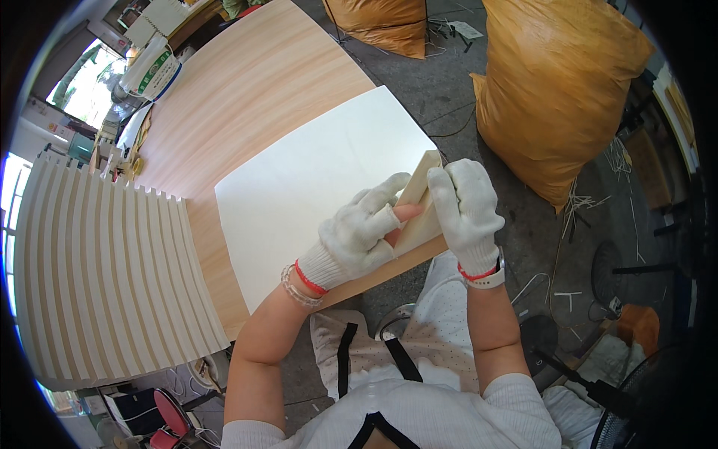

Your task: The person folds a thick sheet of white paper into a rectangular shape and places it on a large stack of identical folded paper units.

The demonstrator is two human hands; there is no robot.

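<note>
At the near edge of the big white square sheet [314,179] on the pale wood-grain tabletop [247,90], both white-gloved hands grip a small light-tan wooden block [417,213]: left hand [359,236] pinching its side, right hand [467,206] wrapped over the top. Looks stiff, light, easy to hold by the long edges.

white sheet [299,187] open leftward, slatted panels [105,262] beyond, yellow sacks [553,90] right

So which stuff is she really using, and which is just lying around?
In use:
left hand
right hand
wood block
white sheet
wooden table

Lying about:
orange sacks
white slats
white bag
fan
</note>
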